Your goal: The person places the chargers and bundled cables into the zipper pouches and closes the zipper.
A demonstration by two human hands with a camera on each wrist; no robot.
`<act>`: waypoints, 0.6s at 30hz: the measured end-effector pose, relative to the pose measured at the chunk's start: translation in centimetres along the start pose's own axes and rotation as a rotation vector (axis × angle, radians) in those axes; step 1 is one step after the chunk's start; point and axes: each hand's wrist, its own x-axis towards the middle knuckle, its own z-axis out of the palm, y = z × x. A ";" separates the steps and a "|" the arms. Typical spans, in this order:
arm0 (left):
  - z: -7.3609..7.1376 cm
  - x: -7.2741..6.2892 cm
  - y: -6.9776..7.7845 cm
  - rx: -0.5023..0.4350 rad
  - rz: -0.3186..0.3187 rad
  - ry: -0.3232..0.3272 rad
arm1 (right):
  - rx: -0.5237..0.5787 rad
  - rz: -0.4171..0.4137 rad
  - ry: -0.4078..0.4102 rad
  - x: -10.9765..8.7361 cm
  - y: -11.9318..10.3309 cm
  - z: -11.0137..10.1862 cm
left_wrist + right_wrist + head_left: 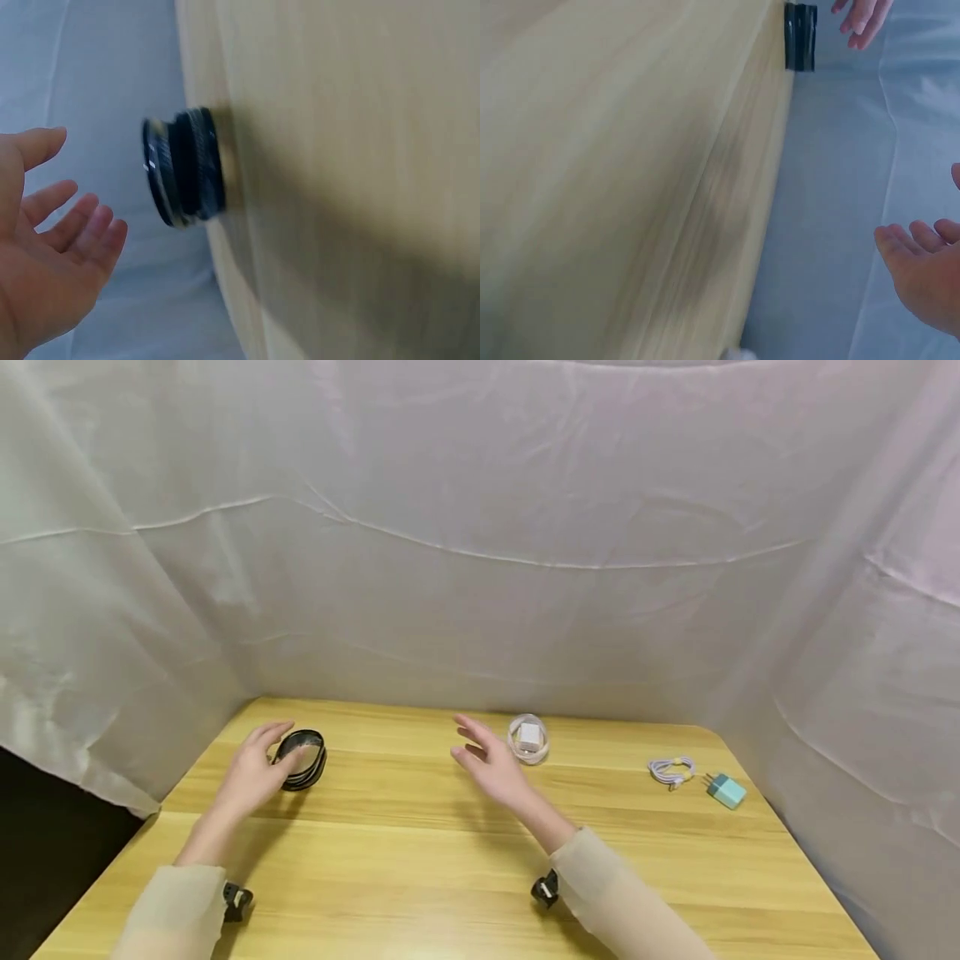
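At the left of the table, a black coil of several loops (301,761) stands on the wood. My left hand (255,768) hovers just beside it, thumb and fingers spread and partly bent, holding nothing. In the left wrist view a gap separates that hand (64,247) from the black coil (185,169). Over the middle of the table my right hand (491,762) hangs in the air, fingers extended and grasping nothing. Nearest to it lies a coiled white cable (512,745) with a white charger block (529,737) inside its loop.
Farther right lie a coiled lavender cable (660,774) with yellow bits and a teal plug adapter (727,791), its prongs pointing left. Pale cloth (480,627) hangs behind and at both sides of the wooden table (390,868).
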 end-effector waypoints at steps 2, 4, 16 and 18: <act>0.0 0.2 -0.6 0.004 -0.014 -0.026 | -0.012 0.005 -0.008 0.8 0.0 1.0; -0.1 0.4 -1.3 0.008 -0.033 -0.052 | -0.019 0.021 -0.025 1.6 -0.1 1.9; -0.1 1.6 -3.7 0.041 -0.143 -0.207 | -0.063 0.188 -0.111 5.9 0.7 7.6; 0.0 1.8 -3.6 0.039 -0.142 -0.215 | -0.088 0.203 -0.127 6.6 0.9 8.4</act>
